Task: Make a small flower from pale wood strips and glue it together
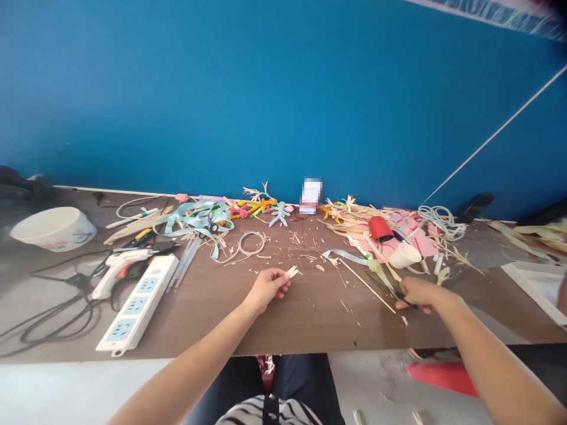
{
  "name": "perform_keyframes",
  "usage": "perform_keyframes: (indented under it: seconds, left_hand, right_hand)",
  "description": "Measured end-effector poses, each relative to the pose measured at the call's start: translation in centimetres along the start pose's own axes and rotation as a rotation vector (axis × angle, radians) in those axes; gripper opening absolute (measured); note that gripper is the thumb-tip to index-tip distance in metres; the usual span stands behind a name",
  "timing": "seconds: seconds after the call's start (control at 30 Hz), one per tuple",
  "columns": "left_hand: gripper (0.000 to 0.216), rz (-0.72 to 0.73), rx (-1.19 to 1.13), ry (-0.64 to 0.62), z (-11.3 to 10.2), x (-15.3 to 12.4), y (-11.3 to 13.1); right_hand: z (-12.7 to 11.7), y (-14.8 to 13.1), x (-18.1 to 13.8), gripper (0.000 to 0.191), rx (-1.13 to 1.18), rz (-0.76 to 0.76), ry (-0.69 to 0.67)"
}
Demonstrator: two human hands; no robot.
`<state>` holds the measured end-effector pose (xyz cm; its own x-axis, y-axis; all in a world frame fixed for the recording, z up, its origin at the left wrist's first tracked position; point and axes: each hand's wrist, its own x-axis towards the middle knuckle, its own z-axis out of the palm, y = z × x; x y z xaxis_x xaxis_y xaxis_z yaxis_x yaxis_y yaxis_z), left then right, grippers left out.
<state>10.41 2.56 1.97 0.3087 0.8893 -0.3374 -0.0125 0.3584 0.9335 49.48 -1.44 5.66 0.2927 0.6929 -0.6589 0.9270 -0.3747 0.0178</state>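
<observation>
My left hand [267, 289] is above the middle of the table, thumb and fingers pinched on a short pale strip [292, 272] that looks like dried husk and splits in two at its tip. Over to the right, my right hand [419, 294] is closed round the black handles of a pair of scissors [406, 301], low at the tabletop. Its blades are hard to make out among the scraps. Beside them lie a thin wooden stick [367, 285] and a pale green husk piece [376, 267]. A light blue ribbon [345, 255] trails just beyond.
On the left are a white power strip [138, 304], a glue gun [121, 268], clear glue sticks [183, 262] and a white bowl [53, 229]. Blue ribbon [195, 215] and a wire coil [251, 242] lie behind. A red spool [380, 228] and paper cup [404, 255] stand right.
</observation>
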Motion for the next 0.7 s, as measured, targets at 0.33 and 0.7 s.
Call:
perform_keyframes:
  seconds: [0.33, 0.7]
  left_hand:
    - [0.027, -0.001, -0.039, -0.013, -0.1, 0.4, -0.5]
    - [0.026, -0.033, -0.018, -0.004, -0.2, 0.0, 0.0]
  right_hand:
    - [0.8, 0.2, 0.4, 0.028, -0.066, -0.069, 0.101]
    - [0.8, 1.9, 0.6, 0.024, 0.160, -0.016, 0.042]
